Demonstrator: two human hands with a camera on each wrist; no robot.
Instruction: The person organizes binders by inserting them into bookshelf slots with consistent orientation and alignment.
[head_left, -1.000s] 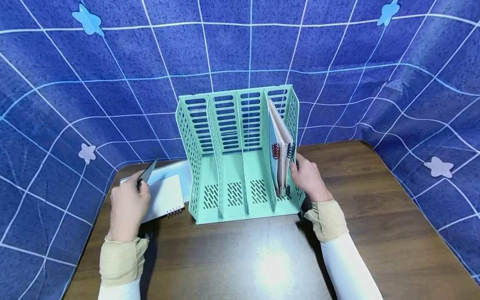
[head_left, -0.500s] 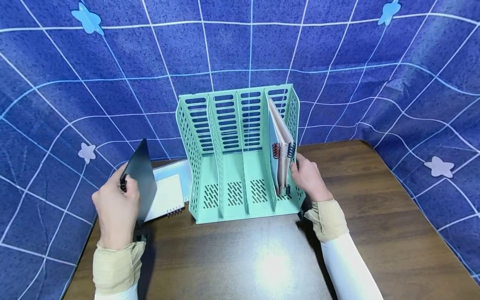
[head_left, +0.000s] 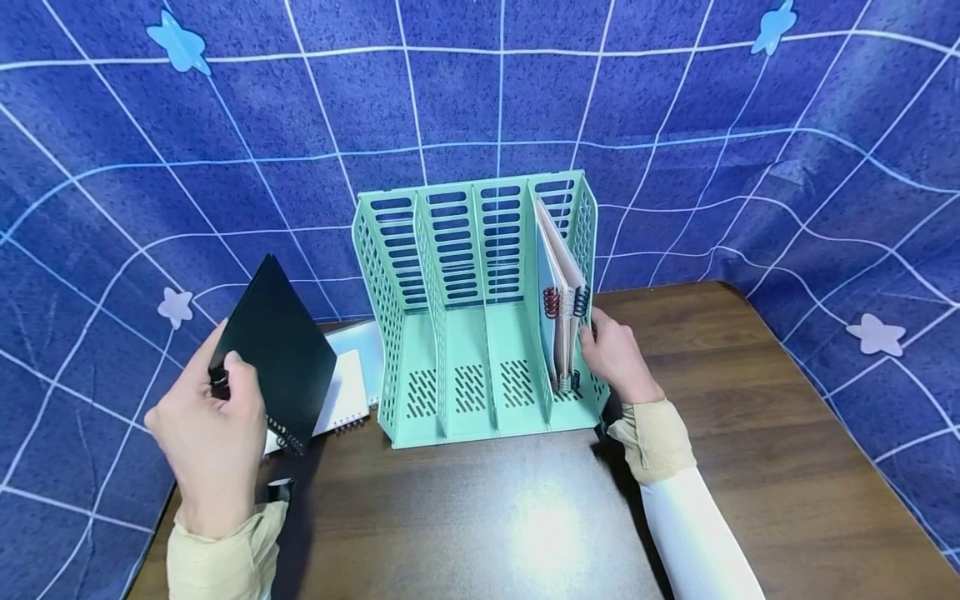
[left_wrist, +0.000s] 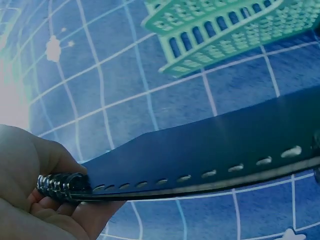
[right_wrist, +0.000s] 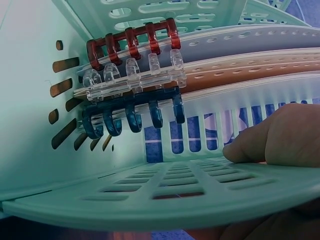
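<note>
My left hand (head_left: 210,437) pinches a black spiral notebook (head_left: 283,350) by its edge, raised and tilted at the left. In the left wrist view, thumb and fingers close round the end of its black coil (left_wrist: 57,187). At the centre stands a mint-green file rack (head_left: 465,333) with slotted walls and several upright compartments. My right hand (head_left: 618,354) grips the rack's right side wall (right_wrist: 165,187), thumb inside and fingers under the outer face. Three ring binders with red (right_wrist: 132,40), clear (right_wrist: 135,77) and dark blue rings (right_wrist: 132,110) stand in the right-hand compartment.
A white spiral notebook (head_left: 347,387) and a light blue one (head_left: 366,342) lie partly overlapped left of the rack, behind the black notebook. The brown wooden table (head_left: 480,508) reaches to a blue gridded cloth (head_left: 465,100) hung behind and at both sides.
My left hand has drawn back and to the left, lifting and turning the black notebook so its broad cover faces the head view. The right hand and rack have stayed in place.
</note>
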